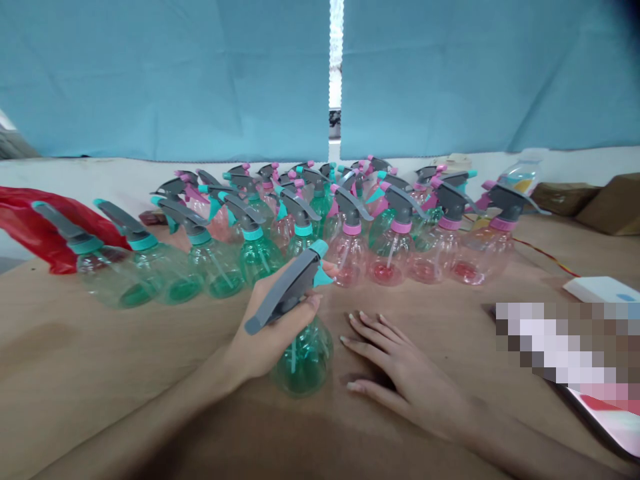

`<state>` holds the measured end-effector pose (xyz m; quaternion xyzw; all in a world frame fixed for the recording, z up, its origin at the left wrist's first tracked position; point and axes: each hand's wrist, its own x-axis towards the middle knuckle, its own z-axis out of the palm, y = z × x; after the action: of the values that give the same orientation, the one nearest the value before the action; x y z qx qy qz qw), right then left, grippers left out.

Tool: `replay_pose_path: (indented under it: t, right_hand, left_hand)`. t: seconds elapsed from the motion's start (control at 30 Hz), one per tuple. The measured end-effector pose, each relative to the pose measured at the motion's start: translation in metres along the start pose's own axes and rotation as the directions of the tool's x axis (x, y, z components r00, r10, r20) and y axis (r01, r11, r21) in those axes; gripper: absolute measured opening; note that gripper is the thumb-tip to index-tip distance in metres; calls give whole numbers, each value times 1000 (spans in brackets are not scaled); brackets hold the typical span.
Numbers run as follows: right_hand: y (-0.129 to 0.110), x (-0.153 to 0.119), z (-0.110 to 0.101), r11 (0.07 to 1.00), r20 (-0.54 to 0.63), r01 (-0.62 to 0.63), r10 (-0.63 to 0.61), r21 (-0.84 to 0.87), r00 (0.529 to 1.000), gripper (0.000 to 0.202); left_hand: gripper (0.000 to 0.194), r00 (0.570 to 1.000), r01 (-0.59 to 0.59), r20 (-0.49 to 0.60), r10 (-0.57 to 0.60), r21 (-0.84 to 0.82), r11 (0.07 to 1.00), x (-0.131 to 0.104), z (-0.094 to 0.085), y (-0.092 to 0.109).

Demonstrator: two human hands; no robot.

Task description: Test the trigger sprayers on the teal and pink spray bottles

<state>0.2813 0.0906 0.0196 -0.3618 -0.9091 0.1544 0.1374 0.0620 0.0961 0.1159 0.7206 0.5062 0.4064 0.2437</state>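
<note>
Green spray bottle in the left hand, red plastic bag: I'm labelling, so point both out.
Green spray bottle (306, 363): head view, on its rounded body.
Red plastic bag (25, 215): head view, on its left part.

In left fingers: bottle. Right of it, on table: right fingers. Beyond both: other bottles, in rows on table. Far left, beyond left fingers: bag. Right of right fingers: tablet. Beyond tablet: small box, cable. Far right, beyond right fingers: cartons. Behind other bottles: wall, curtain above.

Two hands and over twenty spray bottles show.
</note>
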Motion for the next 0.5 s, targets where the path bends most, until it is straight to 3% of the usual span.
replay_pose_path:
  t: [0.13,0.5]
  right_hand:
    - [0,0,0,999,-21,6,-6,36,1000,56]
    - [1,-1,1,998,-43,15,-13,61,999,55]
  left_hand:
    - [10,997,77,33,-74,-83,994,-1,0,1]
    - [14,991,121,72,-112,-128,984,-3,-1,-3]
